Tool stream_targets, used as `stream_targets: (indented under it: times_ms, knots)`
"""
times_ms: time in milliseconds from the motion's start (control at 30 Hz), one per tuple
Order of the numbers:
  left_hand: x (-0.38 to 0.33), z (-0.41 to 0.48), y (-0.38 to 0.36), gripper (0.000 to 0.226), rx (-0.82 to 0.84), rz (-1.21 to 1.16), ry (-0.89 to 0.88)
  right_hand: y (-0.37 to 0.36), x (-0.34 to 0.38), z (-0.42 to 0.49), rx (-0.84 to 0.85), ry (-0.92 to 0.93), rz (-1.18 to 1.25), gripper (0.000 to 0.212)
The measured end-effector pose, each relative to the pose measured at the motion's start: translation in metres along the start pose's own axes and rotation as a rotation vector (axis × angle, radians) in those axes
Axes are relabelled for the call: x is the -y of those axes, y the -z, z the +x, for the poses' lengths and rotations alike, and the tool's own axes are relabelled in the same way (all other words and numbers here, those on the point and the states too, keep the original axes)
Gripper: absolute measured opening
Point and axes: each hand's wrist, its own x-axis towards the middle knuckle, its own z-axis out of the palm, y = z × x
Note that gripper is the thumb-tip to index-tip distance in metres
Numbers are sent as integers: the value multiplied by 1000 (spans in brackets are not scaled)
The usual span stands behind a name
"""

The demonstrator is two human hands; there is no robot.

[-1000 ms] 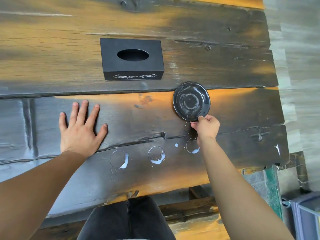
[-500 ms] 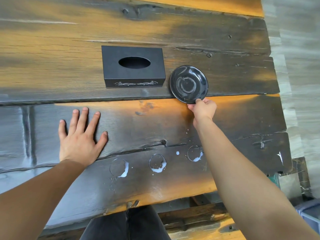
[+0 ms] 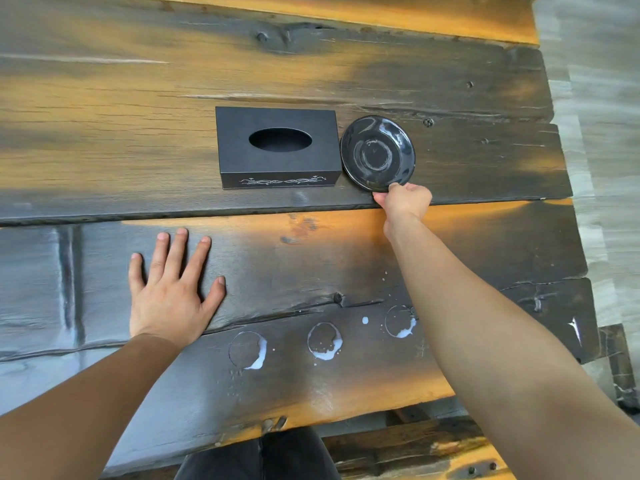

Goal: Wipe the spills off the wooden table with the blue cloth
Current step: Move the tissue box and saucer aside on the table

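Wooden table (image 3: pixel 104 140), spill rings (image 3: pixel 323 341) rowed left-right, right hand (image 3: pixel 403 201) pinching saucer (image 3: pixel 377 152), left hand (image 3: pixel 169 292) flat, released.

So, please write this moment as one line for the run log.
right hand: pinching saucer rim beside tissue box | left hand: flat on table | spill rings: unwiped | blue cloth: not in view

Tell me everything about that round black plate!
The round black plate is small, shiny and looks glazed, with a raised ring in its middle and pale milky smears inside. It lies flat on the wooden table, its left edge right against the black tissue box. The right hand pinches its near rim.
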Motion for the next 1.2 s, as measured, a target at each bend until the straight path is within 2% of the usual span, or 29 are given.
stream_targets:
  times_ms: [133, 200, 267, 300, 400, 533, 733, 933, 1067, 1200]
  knots:
    - [0, 0, 0, 72, 0, -2, 2, -2, -1, 1, -26, 7, -17, 21]
    - [0, 0, 0, 72, 7, -5, 1, -2, -1, 0, -24, 7, -13, 3]
    - [0, 0, -1, 71, 7, -18, 1, 1, -3, 0, -34, 18, -22, 26]
    - [0, 0, -2, 71, 7, -23, 5, 3, -5, 0, -29, 34, -43, 28]
    - [0, 0, -3, 71, 34, -13, 15, 16, -14, -6, -29, 124, -149, 22]
    - [-1, 1, -1, 70, 69, 2, 7, 54, -36, -33, -2, 253, -384, 30]
    - [-3, 1, 6, 69, 141, -14, 10, 125, -97, -85, 16, 361, -633, 32]
    - [-4, 5, 18, 70, 269, -13, -1, 181, -162, -140, -64, 250, -801, 30]
    - [-11, 8, 26, 69, 319, -6, 7, 210, -201, -181, -91, 111, -802, 34]
    - [-14, 12, 38, 67, 298, 8, -6, 235, -236, -220, -113, 14, -745, 32]
